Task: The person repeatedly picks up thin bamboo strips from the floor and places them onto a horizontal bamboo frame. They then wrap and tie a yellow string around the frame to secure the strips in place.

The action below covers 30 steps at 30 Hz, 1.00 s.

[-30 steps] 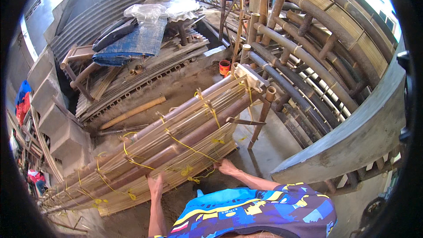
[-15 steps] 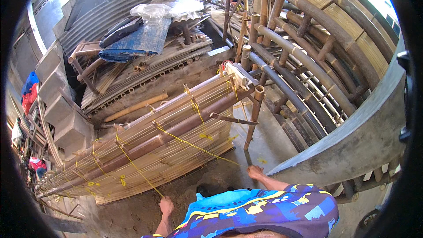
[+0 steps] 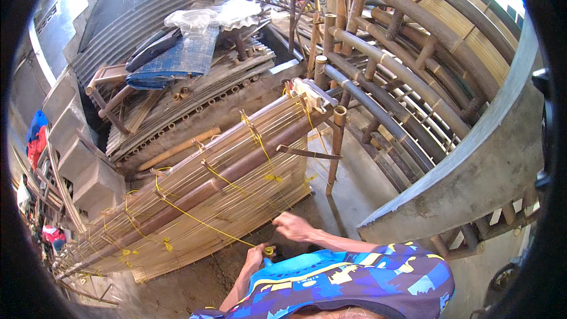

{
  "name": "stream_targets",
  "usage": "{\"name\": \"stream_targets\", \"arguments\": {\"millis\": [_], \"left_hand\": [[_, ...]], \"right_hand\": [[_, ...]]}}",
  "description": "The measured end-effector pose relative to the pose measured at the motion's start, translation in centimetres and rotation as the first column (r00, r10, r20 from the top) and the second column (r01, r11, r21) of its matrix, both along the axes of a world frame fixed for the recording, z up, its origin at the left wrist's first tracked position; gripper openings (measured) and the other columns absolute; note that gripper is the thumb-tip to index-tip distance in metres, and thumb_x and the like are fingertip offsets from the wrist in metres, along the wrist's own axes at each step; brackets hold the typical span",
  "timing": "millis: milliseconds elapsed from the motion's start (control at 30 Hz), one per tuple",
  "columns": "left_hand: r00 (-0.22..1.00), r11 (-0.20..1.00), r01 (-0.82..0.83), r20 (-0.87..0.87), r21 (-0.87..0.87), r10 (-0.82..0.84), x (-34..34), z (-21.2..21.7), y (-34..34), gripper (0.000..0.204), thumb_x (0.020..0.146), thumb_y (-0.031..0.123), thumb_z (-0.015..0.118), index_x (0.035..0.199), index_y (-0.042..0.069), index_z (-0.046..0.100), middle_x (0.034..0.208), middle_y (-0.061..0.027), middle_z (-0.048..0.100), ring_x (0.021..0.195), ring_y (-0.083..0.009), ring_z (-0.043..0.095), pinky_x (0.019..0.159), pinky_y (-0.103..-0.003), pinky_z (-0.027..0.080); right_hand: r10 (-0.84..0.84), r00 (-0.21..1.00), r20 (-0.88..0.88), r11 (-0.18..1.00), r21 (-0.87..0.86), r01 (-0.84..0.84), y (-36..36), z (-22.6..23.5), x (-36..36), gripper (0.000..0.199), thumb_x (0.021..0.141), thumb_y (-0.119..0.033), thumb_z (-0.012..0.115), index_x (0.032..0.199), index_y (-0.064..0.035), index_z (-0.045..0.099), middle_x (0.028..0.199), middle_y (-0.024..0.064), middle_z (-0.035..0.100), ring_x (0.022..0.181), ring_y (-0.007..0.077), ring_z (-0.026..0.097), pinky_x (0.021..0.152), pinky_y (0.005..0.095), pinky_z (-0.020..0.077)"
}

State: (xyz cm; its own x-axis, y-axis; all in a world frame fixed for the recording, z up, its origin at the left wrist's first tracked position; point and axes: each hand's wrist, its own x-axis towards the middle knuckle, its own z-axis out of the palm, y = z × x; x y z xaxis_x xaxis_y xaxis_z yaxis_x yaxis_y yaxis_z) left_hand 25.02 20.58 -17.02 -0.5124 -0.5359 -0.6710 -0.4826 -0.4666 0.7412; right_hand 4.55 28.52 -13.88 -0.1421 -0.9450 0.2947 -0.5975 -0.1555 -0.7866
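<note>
My left hand is closed on a taut yellow cord that runs up to a short peg on the bamboo-slat blind. A small yellow coil shows beside its fingers. My right hand is close by, its fingers curled at the faint lower end of a second yellow cord. The blind's thin pale slats hang along a thick brown bamboo pole. Several yellow knots dangle along its face.
A short stick juts out beside an upright bamboo post. Bamboo frames stand at right behind a curved concrete ledge. Beyond the blind lie stacked poles and a blue tarp; concrete steps rise at left.
My right hand has come left and in toward my body, and its cord looks slacker. My left hand has shifted right and slightly up, with its cord still taut. The whole view has tilted slightly.
</note>
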Motion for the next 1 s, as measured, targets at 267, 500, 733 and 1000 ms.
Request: {"name": "stream_targets", "arguments": {"millis": [267, 500, 733, 1000], "left_hand": [[0.999, 0.974, -0.026, 0.050, 0.226, 0.015, 1.0, -3.1, 2.0, 0.024, 0.082, 0.017, 0.045, 0.099, 0.001, 0.050, 0.081, -0.0158, 0.060, 0.063, -0.0275, 0.059, 0.053, -0.040, 0.049], [0.984, 0.971, -0.164, 0.104, 0.174, 0.148, 7.4, -4.1, 1.8, 0.025, 0.082, 0.023, 0.047, 0.095, 0.003, 0.053, 0.079, -0.0141, 0.061, 0.062, -0.0260, 0.059, 0.051, -0.039, 0.047], [0.987, 0.966, -0.132, 0.121, 0.224, 0.107, 8.7, -4.4, 1.4, 0.027, 0.082, 0.029, 0.049, 0.092, 0.005, 0.056, 0.076, -0.0124, 0.062, 0.060, -0.0244, 0.059, 0.049, -0.038, 0.046], [0.746, 0.123, 0.627, 0.548, -0.769, -0.379, -0.3, 10.1, -11.8, 0.025, 0.086, 0.025, 0.048, 0.086, 0.002, 0.058, 0.076, -0.0140, 0.061, 0.069, -0.0231, 0.059, 0.063, -0.034, 0.046]], "right_hand": [[0.329, 0.943, 0.051, 0.749, 0.594, -0.294, -1.5, -2.7, 4.7, 0.023, 0.071, -0.013, 0.056, 0.093, -0.0051, 0.055, 0.097, 0.0171, 0.055, 0.093, 0.0343, 0.053, 0.074, 0.0437, 0.0429], [0.313, 0.950, 0.009, 0.638, 0.739, -0.217, -0.8, -3.4, 3.5, 0.024, 0.072, -0.015, 0.053, 0.094, -0.0063, 0.057, 0.097, 0.0162, 0.059, 0.094, 0.0335, 0.055, 0.074, 0.0441, 0.0439], [-0.205, 0.973, 0.103, 0.979, 0.010, 0.205, -6.6, 4.8, -1.4, 0.045, 0.076, -0.014, 0.061, 0.116, -0.0044, 0.044, 0.085, 0.0099, 0.053, 0.071, 0.0208, 0.054, 0.065, 0.0327, 0.0446], [-0.269, 0.961, -0.071, 0.963, -0.031, 0.267, -14.7, 9.2, 0.2, 0.052, 0.076, -0.033, 0.062, 0.118, -0.0087, 0.042, 0.089, 0.0109, 0.053, 0.071, 0.0243, 0.057, 0.064, 0.0374, 0.0459]]}}
